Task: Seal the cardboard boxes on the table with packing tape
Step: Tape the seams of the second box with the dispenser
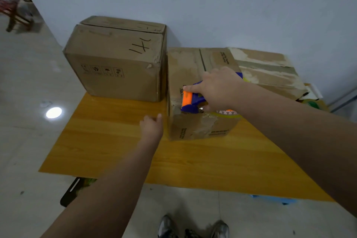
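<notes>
So, three cardboard boxes on the wooden bench (pixel 116 150), all pushed up near the wall (pixel 212 6). The big box (pixel 116 60) sits at the back left, flaps down, with some marker scribble on top. The middle box (pixel 189 71) is right up against its side, lower, with scruffy torn patches on its top. The third box (pixel 270 69) is on the far right, just beside the middle one, and it's the most beat up, with paper peeled off in strips.

There's one tape dispenser (pixel 193 100), blue with an orange front, sitting on top of the middle box near its front edge. The right hand (pixel 218 89) has its fingers wrapped round the handle, index finger stretched out along the top. One tape roll (pixel 229 112) is loaded in it, poking out under the wrist.

The left hand (pixel 152 127) is down by the front left corner of the middle box, fingers loosely curled, holding nothing. Can't tell if a fingertip actually touches the cardboard.

Two shoes (pixel 166 227) show at the bottom on the pale floor (pixel 29 141)
</notes>
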Motion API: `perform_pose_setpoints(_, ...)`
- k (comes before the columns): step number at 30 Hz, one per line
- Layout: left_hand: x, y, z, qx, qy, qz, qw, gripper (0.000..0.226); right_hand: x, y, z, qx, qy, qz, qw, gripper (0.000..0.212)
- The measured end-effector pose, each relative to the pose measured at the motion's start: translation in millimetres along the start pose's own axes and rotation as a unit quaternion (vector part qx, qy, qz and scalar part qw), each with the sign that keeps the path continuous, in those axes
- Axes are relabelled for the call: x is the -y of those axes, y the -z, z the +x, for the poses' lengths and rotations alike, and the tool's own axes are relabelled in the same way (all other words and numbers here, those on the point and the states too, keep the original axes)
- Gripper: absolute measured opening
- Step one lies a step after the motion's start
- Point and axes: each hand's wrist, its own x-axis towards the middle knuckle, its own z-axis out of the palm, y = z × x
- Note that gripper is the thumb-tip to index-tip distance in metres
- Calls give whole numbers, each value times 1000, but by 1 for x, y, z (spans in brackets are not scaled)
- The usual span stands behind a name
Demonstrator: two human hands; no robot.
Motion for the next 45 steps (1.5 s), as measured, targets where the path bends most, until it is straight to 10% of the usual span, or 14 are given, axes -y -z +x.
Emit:
perform_pose_setpoints(5,-32,-9,-30,147,-51,-297,942,84,1,-1,-1,-10,-5,-3,1000,78)
perform_pose_setpoints(11,8,-9,-29,218,3,-189,957,73,2,-3,-3,-26,-7,-3,1000,78)
perform_pose_setpoints(14,-5,13,-16,125,-209,-118,963,58,2,-4,-2,-31,-5,1,1000,78)
perform_pose_setpoints(17,-25,34,3,159,-402,85,898,82,0,-2,-1,-26,-1,10,1000,77)
perform_pose_setpoints(22,-44,38,22,122,-501,310,799,88,-2,2,-3,-21,14,28,999,74)
perform_pose_setpoints(28,-42,24,28,50,-517,343,783,102,-3,1,-2,-18,14,25,999,75)
perform_pose_setpoints(36,-47,43,27,78,-583,338,735,66,-4,1,1,-5,18,33,999,74)
perform_pose_setpoints(39,-37,39,21,60,-577,308,754,59,-4,0,1,-4,18,30,999,76)
perform_pose_setpoints(45,-2,-17,-15,107,-292,-21,950,65,-4,1,0,2,9,29,1000,76)
